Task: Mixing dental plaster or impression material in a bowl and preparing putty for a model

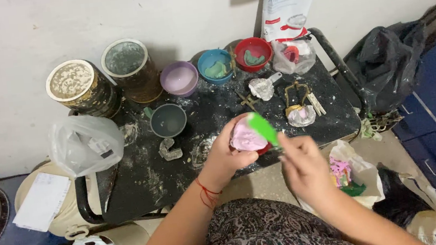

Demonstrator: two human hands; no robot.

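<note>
My left hand (225, 154) cups a small bowl filled with pink paste (246, 137), held above the near edge of a black, powder-stained table (143, 179). My right hand (301, 165) grips a green spatula (263, 128), whose blade rests in the pink paste. A red thread is tied around my left wrist. Both hands are close together in front of my patterned clothing.
Along the wall stand two round tins (84, 88), a purple bowl (179, 79), a blue bowl (215, 66) and a red bowl (253, 54). A grey cup (168, 120), plaster casts (302, 114), plastic bags (85, 144) and a black bag (387, 64) surround the table.
</note>
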